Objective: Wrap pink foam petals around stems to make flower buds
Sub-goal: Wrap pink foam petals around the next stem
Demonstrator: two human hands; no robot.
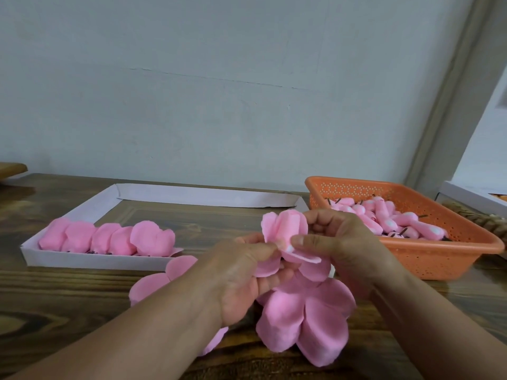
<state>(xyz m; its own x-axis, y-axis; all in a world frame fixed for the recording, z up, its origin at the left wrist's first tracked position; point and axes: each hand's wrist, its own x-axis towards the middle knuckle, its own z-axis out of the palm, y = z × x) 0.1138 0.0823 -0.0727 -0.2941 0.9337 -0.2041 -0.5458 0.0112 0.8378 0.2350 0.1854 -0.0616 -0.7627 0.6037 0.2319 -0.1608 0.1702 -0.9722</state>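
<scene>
Bare counter (68, 292) lay along the near-left edge. Left hand (241, 275) and right hand (337, 242) met mid-counter, both grips pinching a pink foam petal (285, 226) above loose petals (304, 322).

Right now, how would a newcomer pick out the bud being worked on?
Find the orange basket at the table's right; just left of it both hands meet. The bud is the upright pink petal cluster pinched between them, raised above the flat petals lying loose.
</scene>
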